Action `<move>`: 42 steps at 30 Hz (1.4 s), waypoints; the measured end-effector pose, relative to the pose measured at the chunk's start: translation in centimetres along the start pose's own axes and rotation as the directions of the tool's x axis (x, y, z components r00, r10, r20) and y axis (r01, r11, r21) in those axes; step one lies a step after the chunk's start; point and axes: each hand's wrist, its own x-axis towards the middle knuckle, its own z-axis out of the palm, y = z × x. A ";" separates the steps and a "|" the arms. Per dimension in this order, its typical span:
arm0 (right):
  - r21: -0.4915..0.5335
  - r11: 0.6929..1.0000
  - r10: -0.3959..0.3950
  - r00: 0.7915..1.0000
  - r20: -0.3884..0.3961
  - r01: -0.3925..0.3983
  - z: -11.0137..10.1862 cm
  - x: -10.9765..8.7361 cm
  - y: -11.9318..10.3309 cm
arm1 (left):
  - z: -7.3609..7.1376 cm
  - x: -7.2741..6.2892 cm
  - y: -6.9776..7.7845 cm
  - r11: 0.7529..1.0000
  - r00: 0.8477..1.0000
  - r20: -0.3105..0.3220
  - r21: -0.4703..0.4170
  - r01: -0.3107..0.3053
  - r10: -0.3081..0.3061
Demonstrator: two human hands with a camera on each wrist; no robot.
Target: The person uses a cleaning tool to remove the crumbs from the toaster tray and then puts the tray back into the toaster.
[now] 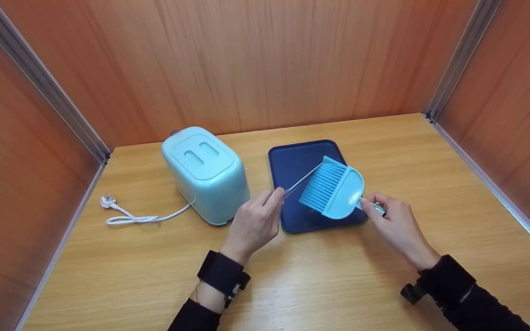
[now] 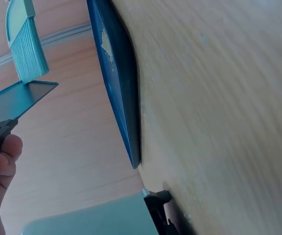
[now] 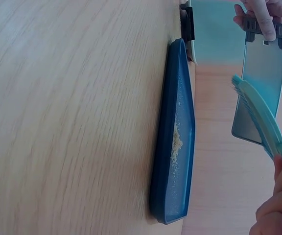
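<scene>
My left hand grips the dark slotted end of a flat metal crumb tray, which is held in the air and appears nearly edge-on in the head view. By its handle, my right hand holds a light-blue brush. The bristles come right to the crumb tray's edge in the left wrist view. Below both lies a dark-blue tray on the table, with pale crumbs scattered over its bottom.
A light-blue toaster stands left of the dark-blue tray, close to my left hand. Its white cord lies bundled on the table, ending in a plug. Wood-grain panels enclose the table at the back and both sides.
</scene>
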 end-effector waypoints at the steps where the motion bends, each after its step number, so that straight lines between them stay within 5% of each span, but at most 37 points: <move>1: -0.001 1.000 -0.005 1.000 -0.008 0.005 0.0 0.0 0.0 | 0.0 0.0 0.0 1.000 1.000 0.003 -0.005 0.004 -0.004; 12: -0.012 1.000 0.022 0.999 0.043 -0.021 0.0 0.2 0.7 | -0.2 0.3 0.2 0.990 0.998 -0.009 -0.129 0.054 -0.055; 25: -0.062 0.994 0.096 0.987 0.132 -0.089 -0.2 0.4 0.7 | -0.2 0.5 0.3 0.998 0.998 -0.034 -0.001 -0.060 0.060; 42: -0.061 0.997 0.063 0.989 0.134 -0.056 0.4 -0.2 0.0 | -0.1 0.1 0.0 0.999 0.998 -0.054 0.022 -0.042 0.043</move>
